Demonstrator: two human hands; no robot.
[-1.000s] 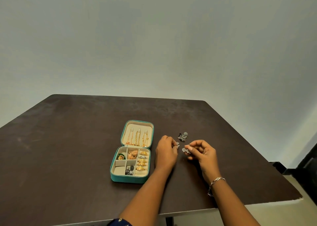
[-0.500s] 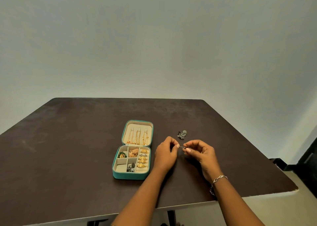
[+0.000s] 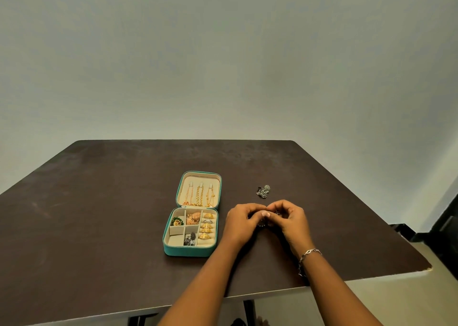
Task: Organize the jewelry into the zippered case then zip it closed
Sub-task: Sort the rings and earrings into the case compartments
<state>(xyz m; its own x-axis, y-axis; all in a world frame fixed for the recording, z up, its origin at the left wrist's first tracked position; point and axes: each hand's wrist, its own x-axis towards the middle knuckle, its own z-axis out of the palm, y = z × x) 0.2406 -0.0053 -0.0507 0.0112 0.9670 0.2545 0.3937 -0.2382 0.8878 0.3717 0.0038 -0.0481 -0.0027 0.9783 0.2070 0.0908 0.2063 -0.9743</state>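
A teal zippered case (image 3: 184, 251) lies open on the dark table (image 3: 99, 201). Gold chains hang in its lid; gold rings, orange-gold earrings, a green-and-gold piece and a small silver piece fill its compartments. Just right of the case, my left hand (image 3: 241, 224) and my right hand (image 3: 291, 223) meet fingertip to fingertip, both pinching a small silver earring (image 3: 263, 224) that is mostly hidden between the fingers. A second silver earring (image 3: 263, 191) lies loose on the table beyond my hands.
The table's near edge runs below my forearms and its right corner (image 3: 427, 267) is close to my right arm. A silver bracelet (image 3: 308, 255) circles my right wrist. A plain wall rises behind the table.
My hands have drawn closer together and now touch around the small silver earring. The case and the loose earring have not moved.
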